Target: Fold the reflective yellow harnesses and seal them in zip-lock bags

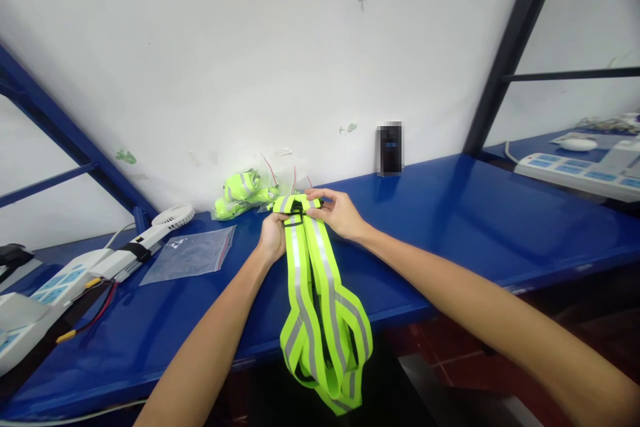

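Note:
A neon yellow reflective harness vest (327,280) with grey stripes lies over the front edge of the blue table, its lower straps hanging down. At its top, my left hand (273,237) is closed on the left side, beside a black buckle (295,213). My right hand (336,212) pinches the top right of the webbing between thumb and fingers. Short strap pieces are gathered across the top, between both hands. Parts of the left hand's fingers are hidden behind the straps.
Bagged yellow reflective bundles (243,190) lie against the wall. A clear zip bag (193,255) lies left, near a white handheld fan (173,215) and a power strip (60,283). A blurred dark box (390,149) stands at the back; another power strip (575,170) sits far right.

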`<state>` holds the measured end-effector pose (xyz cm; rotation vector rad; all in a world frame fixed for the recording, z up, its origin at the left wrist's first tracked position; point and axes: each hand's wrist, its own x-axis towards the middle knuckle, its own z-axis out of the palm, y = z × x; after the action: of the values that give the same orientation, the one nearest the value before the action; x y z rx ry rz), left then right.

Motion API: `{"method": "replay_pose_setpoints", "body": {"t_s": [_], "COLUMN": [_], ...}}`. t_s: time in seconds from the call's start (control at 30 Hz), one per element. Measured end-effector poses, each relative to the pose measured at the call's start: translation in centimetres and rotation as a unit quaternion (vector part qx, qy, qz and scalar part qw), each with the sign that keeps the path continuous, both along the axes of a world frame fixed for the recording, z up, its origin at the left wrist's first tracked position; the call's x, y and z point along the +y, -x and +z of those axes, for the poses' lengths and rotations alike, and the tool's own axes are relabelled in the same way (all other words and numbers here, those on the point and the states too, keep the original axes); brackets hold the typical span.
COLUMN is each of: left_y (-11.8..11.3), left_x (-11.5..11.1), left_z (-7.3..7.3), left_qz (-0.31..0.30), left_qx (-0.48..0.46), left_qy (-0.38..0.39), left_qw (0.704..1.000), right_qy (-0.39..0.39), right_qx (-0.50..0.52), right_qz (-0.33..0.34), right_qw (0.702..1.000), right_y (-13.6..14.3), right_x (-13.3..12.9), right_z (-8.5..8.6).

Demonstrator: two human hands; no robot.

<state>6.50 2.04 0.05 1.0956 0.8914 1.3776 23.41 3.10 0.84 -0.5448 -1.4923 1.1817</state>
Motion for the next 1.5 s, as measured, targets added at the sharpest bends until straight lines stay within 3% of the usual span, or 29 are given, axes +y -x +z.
{"method": "replay_pose_setpoints", "body": {"t_s": [0.33,0.73,0.9,1.03,1.2,1.37,1.5], "left_y": [-0.2,-0.5,-1.0,-1.2,-1.0,-0.8,-0.7], "left_x": [-0.1,-0.6,-0.7,-0.5,-0.3,-0.4,-0.4], "left_z": [0.5,0.4,0.0,-0.3,-0.6,-0.6,-0.4], "left_qz": [0.015,0.003,-0.018,-0.001,0.041,0.043,0.032], "left_qx": [-0.051,-0.004,-0.011,-0.013,-0.014,-0.001,-0.027], "left_qy": [-0.017,0.046,0.018,-0.007,-0.034,-0.044,-0.027], "left_qw": [0.998,0.999,1.000,1.000,0.999,0.998,0.999], "right_qy": [-0.061,-0.059,-0.131,-0.176,-0.151,-0.031,-0.010], "right_qx": [-0.015,-0.040,-0.102,-0.139,-0.126,-0.096,-0.118], "right_qz": [-0.083,-0.094,-0.144,-0.145,-0.136,-0.023,-0.015], "right_qw": [0.995,0.993,0.976,0.964,0.971,0.995,0.993], "right_y": [-0.7,-0.4,-0.7,-1.1,-1.0,-1.1,-1.4], "right_x": [0.4,0.6,0.4,-0.1,-0.2,0.5,1.2], "right_z": [0.2,-0.6,-0.7,-0.2,0.1,0.2,-0.1]}}
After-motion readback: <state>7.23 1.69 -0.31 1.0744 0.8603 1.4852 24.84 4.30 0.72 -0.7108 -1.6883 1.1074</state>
